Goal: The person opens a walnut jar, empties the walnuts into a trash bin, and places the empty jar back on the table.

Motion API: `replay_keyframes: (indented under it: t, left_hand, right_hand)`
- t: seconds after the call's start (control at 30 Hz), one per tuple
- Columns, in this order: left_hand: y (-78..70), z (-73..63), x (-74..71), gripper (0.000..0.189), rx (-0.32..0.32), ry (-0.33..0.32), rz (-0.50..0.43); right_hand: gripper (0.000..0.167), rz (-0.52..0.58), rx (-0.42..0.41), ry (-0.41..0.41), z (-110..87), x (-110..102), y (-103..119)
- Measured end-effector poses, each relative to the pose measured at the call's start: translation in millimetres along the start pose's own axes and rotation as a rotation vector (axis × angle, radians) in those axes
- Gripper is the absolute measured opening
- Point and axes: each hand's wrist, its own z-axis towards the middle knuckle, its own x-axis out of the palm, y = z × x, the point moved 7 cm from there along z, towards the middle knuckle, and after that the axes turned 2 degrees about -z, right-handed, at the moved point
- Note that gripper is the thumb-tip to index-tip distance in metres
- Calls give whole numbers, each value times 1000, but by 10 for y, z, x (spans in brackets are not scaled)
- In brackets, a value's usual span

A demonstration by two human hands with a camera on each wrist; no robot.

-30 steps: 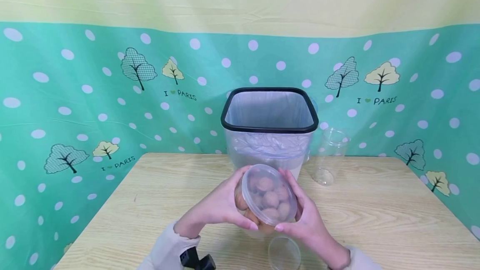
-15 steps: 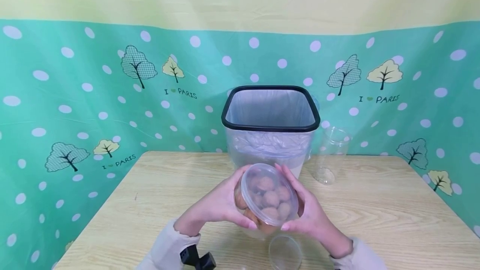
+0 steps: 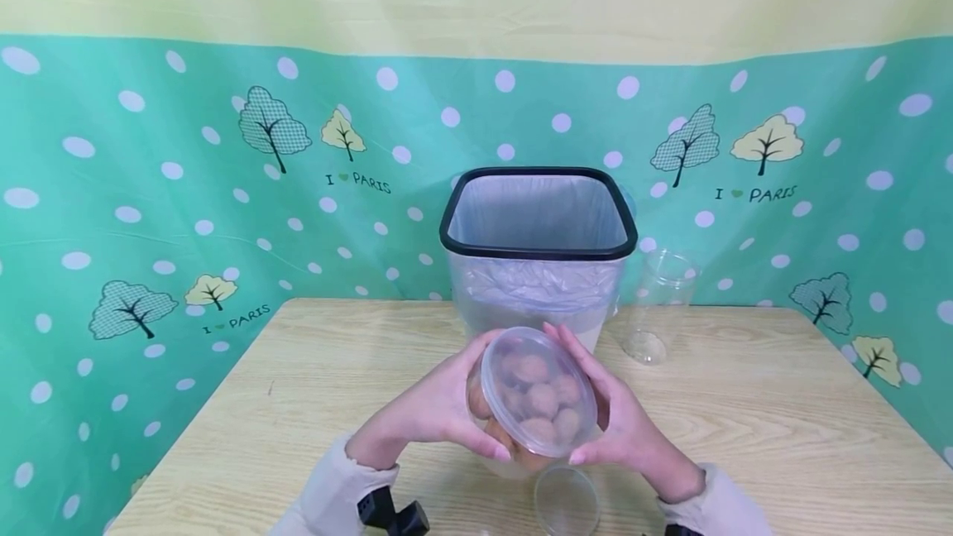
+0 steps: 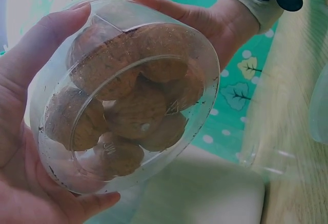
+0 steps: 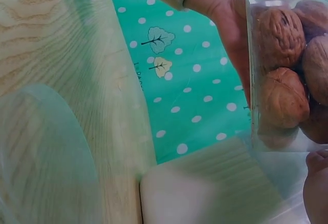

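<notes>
Between both hands, over the near middle of the table [image 3: 357, 387], is a clear plastic jar [image 3: 495, 437] of walnuts [image 5: 285, 98], tilted so its top faces the head camera. A round translucent lid [image 3: 539, 391] covers the top. My left hand [image 3: 454, 399] grips the jar's left side, thumb in front. My right hand [image 3: 614, 416] holds the lid's right edge, with its thumb low and fingers at the far edge. In the left wrist view the jar's bottom shows walnuts [image 4: 136, 106] pressed against it.
A bin [image 3: 536, 255] with a black rim and a plastic liner stands behind the hands. Right of it is a tall clear cylinder jar [image 3: 658, 313]. Another round clear lid [image 3: 567, 503] lies near me on the table. A patterned green curtain [image 3: 409, 189] hangs behind.
My right hand's thumb has slid a little to the right along the lid's edge. The jar has shifted very slightly right and the left hand has stayed on it.
</notes>
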Motion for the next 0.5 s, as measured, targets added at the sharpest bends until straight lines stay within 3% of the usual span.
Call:
replay_keyframes:
  t: [0.37,0.5]
  left_hand:
    - [-50,4,16,108,21,-34,11]
    - [-28,-1,7,108,-8,-64,42]
  right_hand:
    - [111,-15,43,35,-19,-59,-11]
    - [110,-16,32,24,-17,-58,-20]
